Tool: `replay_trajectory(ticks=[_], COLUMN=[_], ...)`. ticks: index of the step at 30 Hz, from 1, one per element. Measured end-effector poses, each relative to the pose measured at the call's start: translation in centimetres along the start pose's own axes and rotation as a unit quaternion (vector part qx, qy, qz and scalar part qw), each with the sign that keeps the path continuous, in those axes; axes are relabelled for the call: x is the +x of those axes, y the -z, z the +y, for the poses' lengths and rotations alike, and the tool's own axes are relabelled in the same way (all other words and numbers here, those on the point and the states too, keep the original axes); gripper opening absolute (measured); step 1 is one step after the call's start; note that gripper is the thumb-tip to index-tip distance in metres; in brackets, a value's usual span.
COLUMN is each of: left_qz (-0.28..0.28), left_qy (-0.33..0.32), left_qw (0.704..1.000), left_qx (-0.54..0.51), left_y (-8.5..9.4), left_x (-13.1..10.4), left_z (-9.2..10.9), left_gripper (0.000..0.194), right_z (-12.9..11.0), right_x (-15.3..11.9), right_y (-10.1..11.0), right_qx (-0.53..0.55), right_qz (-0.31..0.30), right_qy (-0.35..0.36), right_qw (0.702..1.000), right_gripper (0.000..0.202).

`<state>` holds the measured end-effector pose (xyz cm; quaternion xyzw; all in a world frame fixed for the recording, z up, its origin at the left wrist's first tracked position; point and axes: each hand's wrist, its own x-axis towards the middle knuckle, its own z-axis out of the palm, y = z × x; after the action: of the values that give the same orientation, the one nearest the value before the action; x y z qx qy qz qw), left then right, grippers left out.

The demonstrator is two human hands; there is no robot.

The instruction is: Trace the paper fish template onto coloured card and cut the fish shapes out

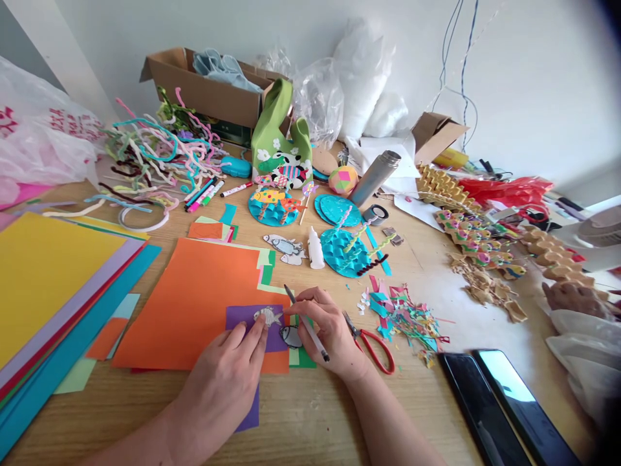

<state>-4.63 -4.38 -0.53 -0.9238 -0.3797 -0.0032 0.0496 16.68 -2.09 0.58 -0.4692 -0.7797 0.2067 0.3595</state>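
Paper fish [263, 316] sits on purple paper [237, 318], low in the middle of the frame, and I see the left hand [226, 372] pressing it with straightened fingers, gripping nothing. Fingers of the right hand [324, 327] are closed around a pen [314, 336], tilted just beside the fish. Orange sheets [204, 285] lie beneath the purple paper on the counter [310, 414]. Red-handled scissors [381, 353] rest by the right wrist; scraps [405, 317] lie farther right.

Wood-grain table [310, 414]: scissors [359, 332], white bottle [315, 251], paper scraps [400, 315], two phones [480, 404] (side by side).
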Motion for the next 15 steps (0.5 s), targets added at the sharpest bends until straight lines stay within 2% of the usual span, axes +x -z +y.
replay_trajectory(ticks=[15], left_qz=[-0.003], left_qy=[0.001], left_qw=[1.000], left_qx=[-0.004], left_y=[0.19], left_x=[0.21], left_z=[0.03], left_gripper=[0.045], right_z=[-0.54], right_x=[0.18], right_y=[0.19], right_qx=[0.012], right_qz=[0.018], right_qy=[-0.012], right_qw=[1.000], right_gripper=[0.025])
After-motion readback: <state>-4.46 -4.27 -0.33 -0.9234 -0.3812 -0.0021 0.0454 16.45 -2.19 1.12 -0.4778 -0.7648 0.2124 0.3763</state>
